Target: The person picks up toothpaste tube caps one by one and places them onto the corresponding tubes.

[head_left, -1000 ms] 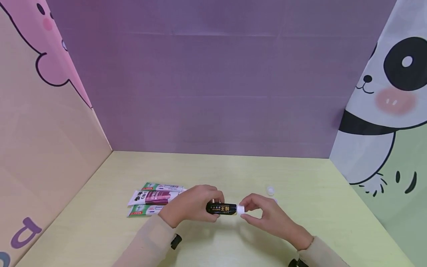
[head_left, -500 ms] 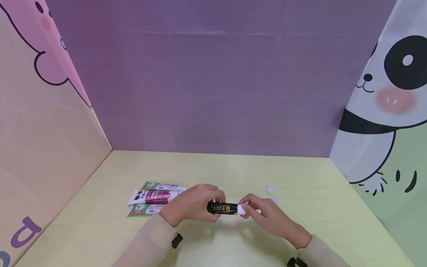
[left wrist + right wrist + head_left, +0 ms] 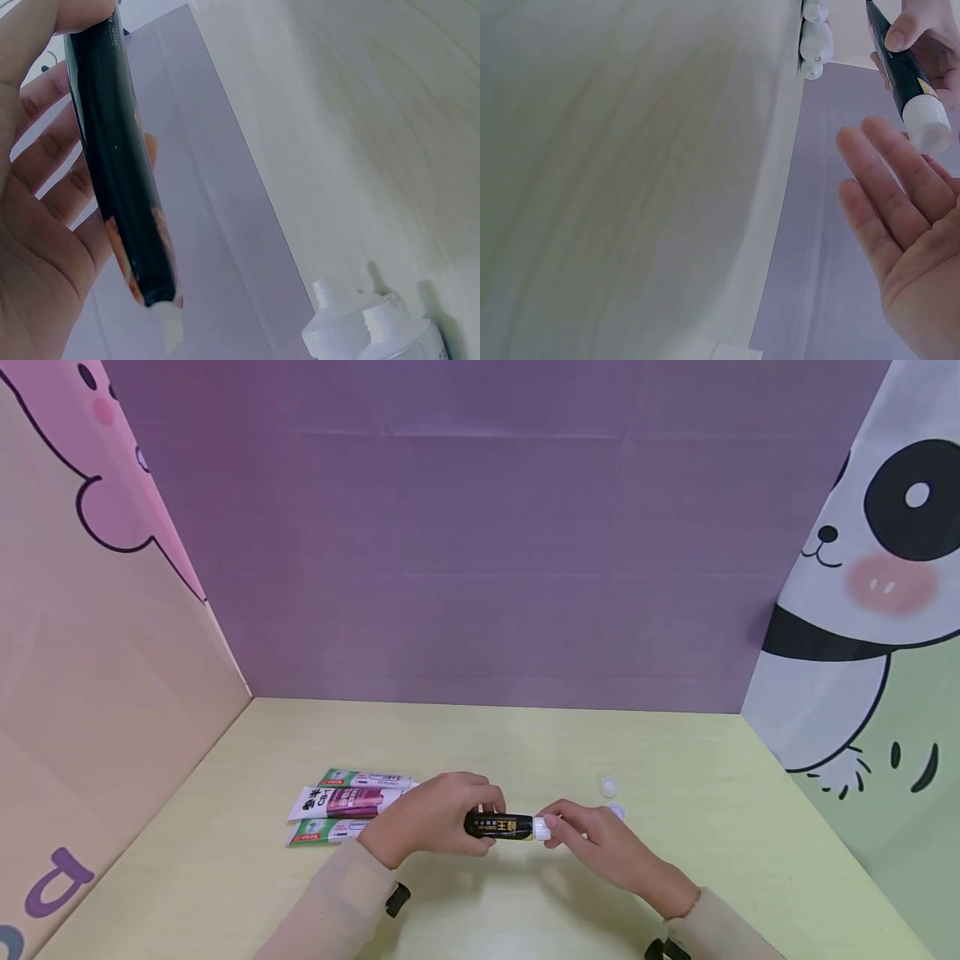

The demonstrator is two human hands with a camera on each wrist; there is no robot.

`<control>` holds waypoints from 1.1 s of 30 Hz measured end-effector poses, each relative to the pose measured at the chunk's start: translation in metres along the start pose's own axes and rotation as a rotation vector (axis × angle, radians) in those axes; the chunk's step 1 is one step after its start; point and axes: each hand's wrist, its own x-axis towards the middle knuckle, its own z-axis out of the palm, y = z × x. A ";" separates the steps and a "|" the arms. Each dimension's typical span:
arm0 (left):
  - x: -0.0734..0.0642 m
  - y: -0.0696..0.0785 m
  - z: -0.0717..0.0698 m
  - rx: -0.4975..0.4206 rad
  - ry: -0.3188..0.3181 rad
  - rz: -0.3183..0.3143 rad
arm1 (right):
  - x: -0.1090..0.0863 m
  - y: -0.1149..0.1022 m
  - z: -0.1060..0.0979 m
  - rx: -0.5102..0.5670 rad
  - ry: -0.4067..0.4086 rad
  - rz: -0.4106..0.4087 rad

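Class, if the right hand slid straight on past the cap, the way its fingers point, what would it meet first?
Past the white cap, the right hand would probably meet the black tube first, then the left hand gripping it, though depth is unclear.

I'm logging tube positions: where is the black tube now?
In the head view, the black tube is low, near the middle, gripped in the left hand, right of three lying tubes, its white cap at the right hand.

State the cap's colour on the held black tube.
The cap is white, clearest in the right wrist view.
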 end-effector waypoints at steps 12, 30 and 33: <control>-0.001 0.003 -0.004 0.023 0.005 -0.015 | -0.004 -0.006 0.002 0.063 0.037 -0.095; 0.001 0.005 -0.005 0.023 0.003 -0.006 | -0.002 -0.004 0.004 0.006 0.100 -0.238; 0.001 0.004 -0.004 0.013 -0.001 -0.010 | -0.002 -0.004 0.004 0.000 0.094 -0.227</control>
